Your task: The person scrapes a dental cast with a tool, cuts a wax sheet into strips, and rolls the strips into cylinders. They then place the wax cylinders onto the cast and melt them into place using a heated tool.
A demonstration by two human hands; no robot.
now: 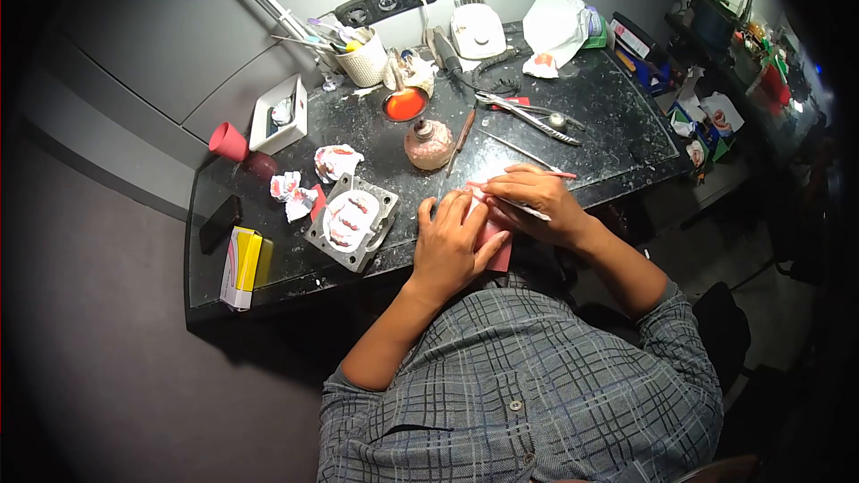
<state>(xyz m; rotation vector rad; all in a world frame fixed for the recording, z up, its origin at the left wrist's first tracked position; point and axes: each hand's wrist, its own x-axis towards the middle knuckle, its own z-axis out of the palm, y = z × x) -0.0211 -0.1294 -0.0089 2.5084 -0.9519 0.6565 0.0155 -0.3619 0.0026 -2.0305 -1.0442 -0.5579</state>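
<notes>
My left hand [452,237] presses with bent fingers on a pink wax sheet [498,256] at the desk's front edge, its thumb lying over the sheet. In my right hand [535,197], the fingers are closed round a slim pale tool [534,212]; its working end is hidden by the fingers and the glare. Left of my hands rests a metal flask half [383,206], filled with white plaster that bears pinkish-red ridges. A pink-spattered spirit burner [429,147] stands beyond my left hand. Just past my right hand lies a thin rod with a reddish end [562,174].
Pliers [537,116] and a brown-handled tool [463,139] lie behind my hands. Farther back are an orange-red bowl [405,105], a tool cup [362,58] and a white device [478,31]. Crumpled white pieces [295,195], a pink cup [229,141] and a yellow box [242,268] are at left.
</notes>
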